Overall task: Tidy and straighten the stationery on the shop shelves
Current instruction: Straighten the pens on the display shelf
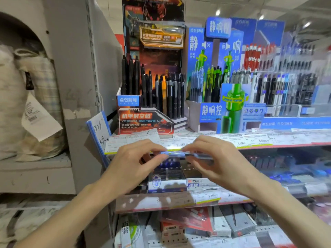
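A blue pen (pixel 176 153) lies level in front of the shelves, held at both ends. My left hand (pixel 133 163) pinches its left end and my right hand (pixel 217 162) grips its right part. Directly below the pen stands an open blue and white pen box (pixel 166 182) on the middle shelf. On the top shelf a red and black display (pixel 148 97) holds black pens, beside a blue display (pixel 211 83) of green and black pens.
Price tags line the red shelf edges (pixel 250 140). More pen racks (pixel 286 83) fill the top shelf to the right. Boxed stationery (pixel 223 222) lies on the lowest shelf. A grey upright (pixel 78 86) and stuffed bags (pixel 26 104) stand at the left.
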Demonstrator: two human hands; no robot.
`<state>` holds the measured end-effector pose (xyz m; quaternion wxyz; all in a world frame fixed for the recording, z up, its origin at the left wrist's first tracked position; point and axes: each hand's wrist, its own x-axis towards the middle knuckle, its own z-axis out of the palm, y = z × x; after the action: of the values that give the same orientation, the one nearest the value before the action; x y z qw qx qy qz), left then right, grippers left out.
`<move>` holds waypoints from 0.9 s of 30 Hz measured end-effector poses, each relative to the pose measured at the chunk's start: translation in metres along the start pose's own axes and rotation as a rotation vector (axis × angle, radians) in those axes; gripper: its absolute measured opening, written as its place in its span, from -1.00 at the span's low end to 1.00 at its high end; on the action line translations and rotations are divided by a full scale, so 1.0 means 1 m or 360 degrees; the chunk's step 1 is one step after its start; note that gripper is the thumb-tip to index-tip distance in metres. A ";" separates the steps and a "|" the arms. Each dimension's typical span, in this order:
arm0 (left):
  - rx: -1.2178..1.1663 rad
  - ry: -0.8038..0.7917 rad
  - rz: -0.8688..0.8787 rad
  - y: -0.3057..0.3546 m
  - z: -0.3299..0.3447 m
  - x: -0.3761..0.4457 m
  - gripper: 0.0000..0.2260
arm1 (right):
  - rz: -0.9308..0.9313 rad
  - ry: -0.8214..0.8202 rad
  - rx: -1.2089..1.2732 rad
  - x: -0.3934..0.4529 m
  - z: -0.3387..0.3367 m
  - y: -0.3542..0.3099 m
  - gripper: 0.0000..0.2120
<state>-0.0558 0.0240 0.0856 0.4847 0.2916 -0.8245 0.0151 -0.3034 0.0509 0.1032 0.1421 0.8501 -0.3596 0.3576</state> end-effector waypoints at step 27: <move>0.0073 -0.0024 -0.0206 0.013 0.049 0.135 -0.65 | 0.0647 0.0943 0.0158 0.117 -0.080 0.065 -0.81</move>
<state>-0.1494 -0.0433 0.1728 0.4716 0.3556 -0.8069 0.0004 -0.3335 -0.0144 0.2416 0.1248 0.6265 -0.4468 0.6263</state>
